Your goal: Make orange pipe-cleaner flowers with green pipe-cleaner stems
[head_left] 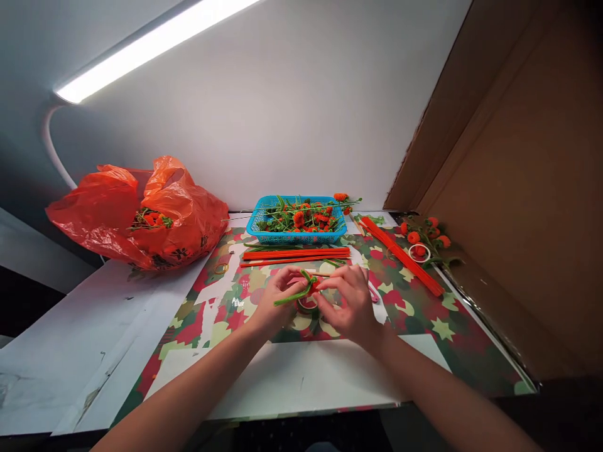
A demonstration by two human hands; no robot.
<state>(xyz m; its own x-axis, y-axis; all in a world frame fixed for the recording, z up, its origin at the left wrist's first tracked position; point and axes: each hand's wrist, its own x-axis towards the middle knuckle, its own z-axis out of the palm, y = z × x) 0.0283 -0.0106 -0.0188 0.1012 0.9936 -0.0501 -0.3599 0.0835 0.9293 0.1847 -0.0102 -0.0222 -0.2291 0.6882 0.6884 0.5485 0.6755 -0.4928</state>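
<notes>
Above the middle of the table, a small pipe-cleaner flower [314, 286] with an orange-red head and fuzzy green strips [289, 300] is between my hands. My left hand [276, 298] pinches it from the left, the green strips sticking out past the thumb. From the right, the fingertips of my right hand [351, 304] close on the orange part. Just below the flower, a round item like a tape roll [307, 306] is partly hidden. Behind my hands lies an orange pipe-cleaner bundle [296, 253]. Pink scissors-like handles [374, 293] show beside my right hand.
A blue basket [296, 238] of orange flowers with green stems stands at the back. To the left slumps a red plastic bag [193, 207] with more flowers. On the right lie another orange bundle [402, 257] and several flowers [413, 238] by a cardboard wall [509, 157].
</notes>
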